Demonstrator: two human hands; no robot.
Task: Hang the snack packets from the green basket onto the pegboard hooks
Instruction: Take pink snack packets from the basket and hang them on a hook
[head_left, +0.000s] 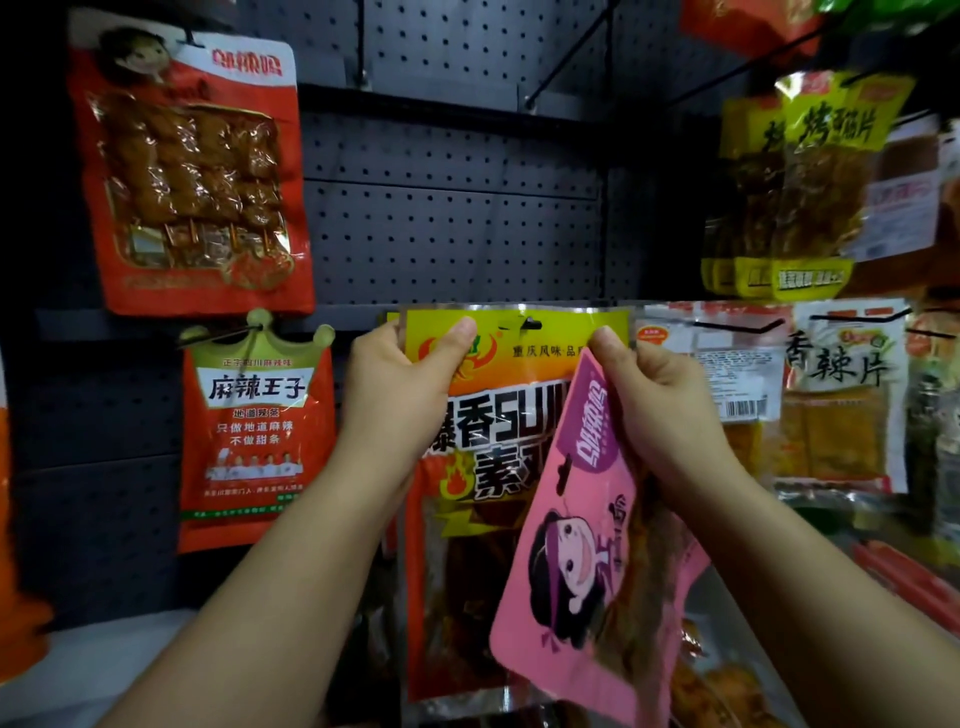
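Note:
A yellow and orange snack packet (498, 415) is held up flat against the dark pegboard (452, 228). My left hand (400, 395) pinches its top left corner with thumb in front. My right hand (660, 405) pinches the top right corner and also holds a pink snack packet (582, 561) that hangs tilted in front of the first one. The hang hole (529, 324) of the yellow packet sits at a dark hook tip. The green basket is not in view.
A red skewer packet (192, 176) and a red crown-topped packet (257, 431) hang at the left. Yellow packets (800, 187) hang at the upper right, pale packets (836, 395) on hooks to the right. Bare hooks (566, 57) stick out above. More snack packets (727, 680) lie below.

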